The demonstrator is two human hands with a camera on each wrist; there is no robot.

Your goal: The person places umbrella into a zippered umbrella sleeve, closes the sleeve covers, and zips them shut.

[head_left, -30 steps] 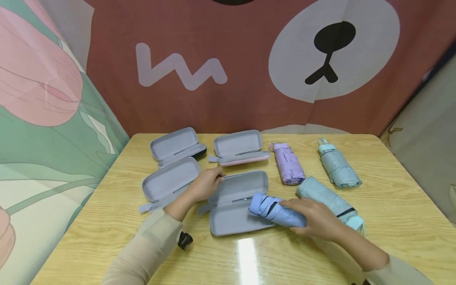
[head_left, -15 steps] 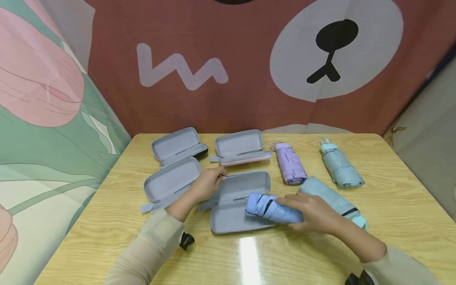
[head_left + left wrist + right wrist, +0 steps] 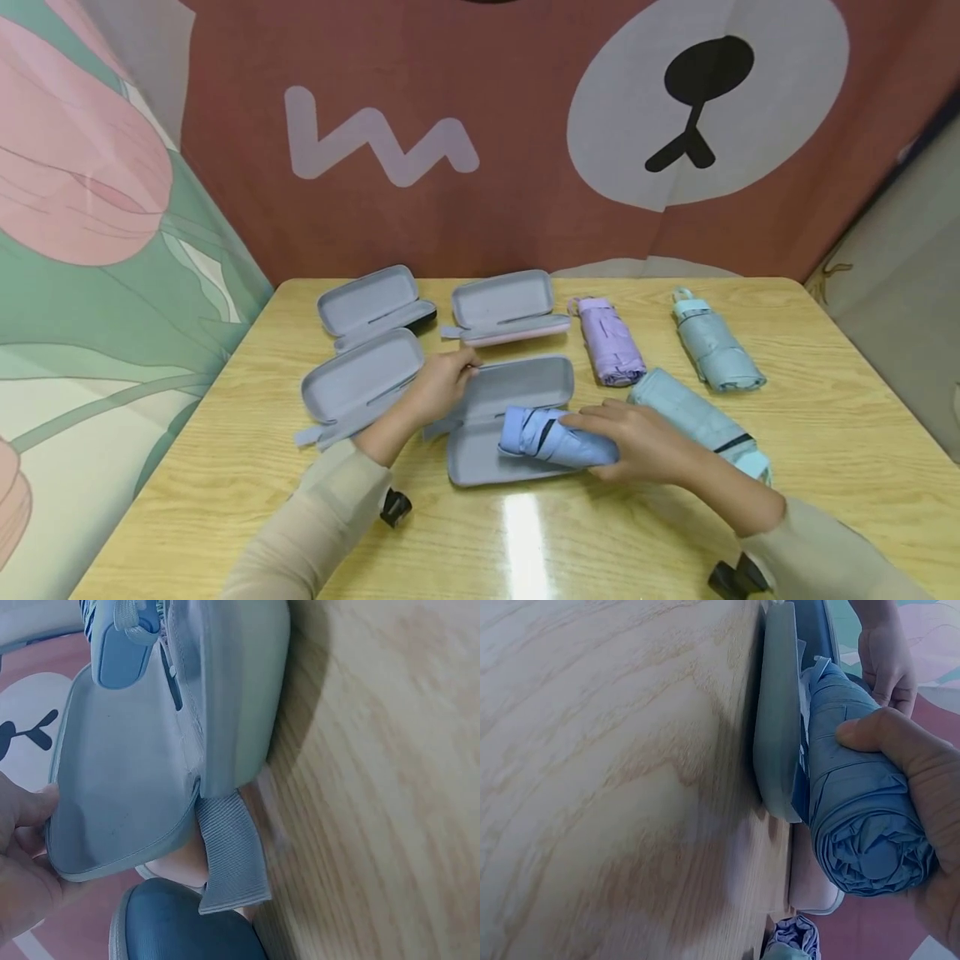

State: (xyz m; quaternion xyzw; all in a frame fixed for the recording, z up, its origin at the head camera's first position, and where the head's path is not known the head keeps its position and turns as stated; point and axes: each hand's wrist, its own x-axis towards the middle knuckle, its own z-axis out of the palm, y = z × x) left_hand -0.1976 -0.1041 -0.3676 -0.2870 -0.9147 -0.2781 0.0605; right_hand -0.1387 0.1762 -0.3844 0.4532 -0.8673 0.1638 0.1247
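A folded blue umbrella (image 3: 555, 437) is gripped around its rolled body by my right hand (image 3: 637, 437). It slants over the near half of an unzipped grey case (image 3: 480, 458), handle end to the left. In the right wrist view, the thumb presses along the umbrella (image 3: 862, 784), and its rolled end faces the camera. My left hand (image 3: 442, 383) pinches the raised lid's upper left edge; in the left wrist view, the thumb and fingers hold the lid (image 3: 120, 765) at its rim. The umbrella's handle (image 3: 124, 656) hangs inside the case there.
Three more open cases stand behind and left: one grey (image 3: 360, 379), one with a black base (image 3: 375, 304), one with a pink base (image 3: 510, 308). A purple umbrella (image 3: 609, 342) and two teal umbrellas (image 3: 716, 346) lie to the right on the wooden table (image 3: 450, 550).
My right hand has carried the blue umbrella a little to the left, further over the case. My left hand keeps its hold on the lid, nearly still.
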